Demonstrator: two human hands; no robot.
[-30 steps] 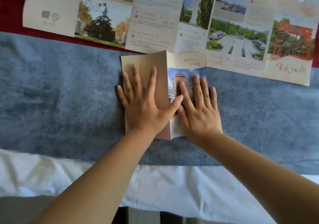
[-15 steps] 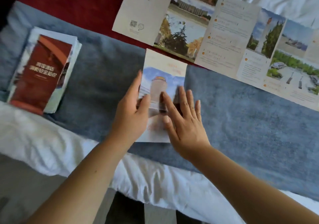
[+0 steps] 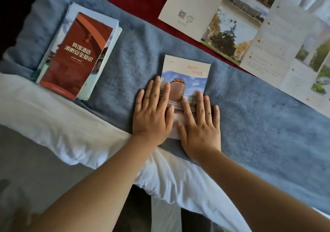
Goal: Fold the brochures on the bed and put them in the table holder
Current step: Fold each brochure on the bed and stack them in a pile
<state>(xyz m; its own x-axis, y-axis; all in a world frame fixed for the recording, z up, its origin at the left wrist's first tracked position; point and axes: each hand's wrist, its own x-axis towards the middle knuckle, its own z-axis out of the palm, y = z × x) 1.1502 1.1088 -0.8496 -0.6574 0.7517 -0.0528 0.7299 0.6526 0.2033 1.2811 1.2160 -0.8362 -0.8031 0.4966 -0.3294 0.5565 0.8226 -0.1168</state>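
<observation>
Hands flat, a person's left hand point(image 3: 151, 114) and right hand point(image 3: 200, 124) press side by side on the lower half of a folded brochure point(image 3: 185, 81) (its cover shows a tower under blue sky), fingers straight and spread, gripping nothing. The brochure lies on a blue blanket point(image 3: 259, 124) across the bed, its upper half showing beyond the fingertips. A stack of folded brochures point(image 3: 78, 53) sits well to the left; an unfolded brochure point(image 3: 250, 26) lies spread at upper right.
</observation>
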